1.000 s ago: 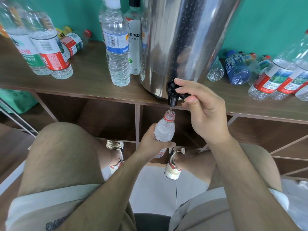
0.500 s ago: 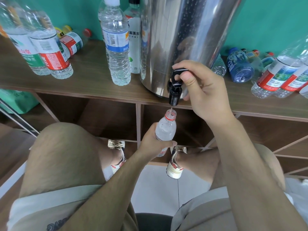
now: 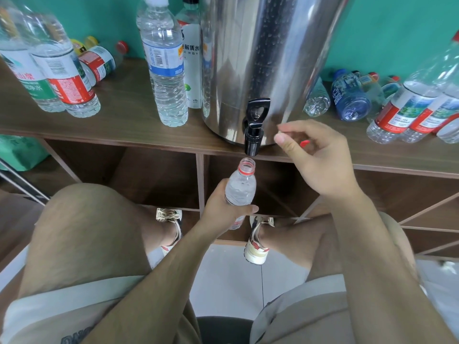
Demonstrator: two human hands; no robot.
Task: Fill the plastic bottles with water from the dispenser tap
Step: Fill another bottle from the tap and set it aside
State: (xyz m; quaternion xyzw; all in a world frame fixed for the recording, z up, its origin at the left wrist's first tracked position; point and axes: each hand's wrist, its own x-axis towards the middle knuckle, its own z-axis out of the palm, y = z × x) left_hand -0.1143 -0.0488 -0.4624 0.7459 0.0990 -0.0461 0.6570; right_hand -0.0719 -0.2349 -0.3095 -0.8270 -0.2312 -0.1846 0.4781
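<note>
Bottle (image 3: 240, 188) first: a small clear plastic one with a red neck ring, uncapped. It is held roughly upright with its open mouth directly under the black tap (image 3: 253, 135) and just apart from the spout. Its wall looks clouded, so the water level is hard to read.

The left hand (image 3: 222, 207) grips it from below, fingers wrapped round the lower body and thumb lying across the front. The tap's lever stands upright against the steel dispenser (image 3: 260, 58), whose side is beaded with droplets.

The right hand (image 3: 320, 160) hovers just to the right of the tap and does not touch it. Its thumb and forefinger point toward the tap and the other fingers are loosely curled. A small red cap (image 3: 305, 143) shows in the gap behind those fingers (whether it is held or lies on the wood, I cannot tell).

The dispenser stands on a brown wooden shelf (image 3: 124, 125) with open compartments beneath.

- **Left of the dispenser:** a tall blue-labelled bottle (image 3: 165, 70) stands nearest, with a white-labelled bottle (image 3: 192, 58) behind it.
- **Farther left:** two large bottles, red-labelled (image 3: 67, 80) and green-labelled (image 3: 27, 78).
- **Right of the dispenser:** a dark blue bottle (image 3: 350, 98) lies on its side near more red-labelled bottles (image 3: 402, 108).

Behind everything is a teal wall (image 3: 385, 33). Below, the person's knees and shoes (image 3: 257, 242) frame a pale tiled floor.
</note>
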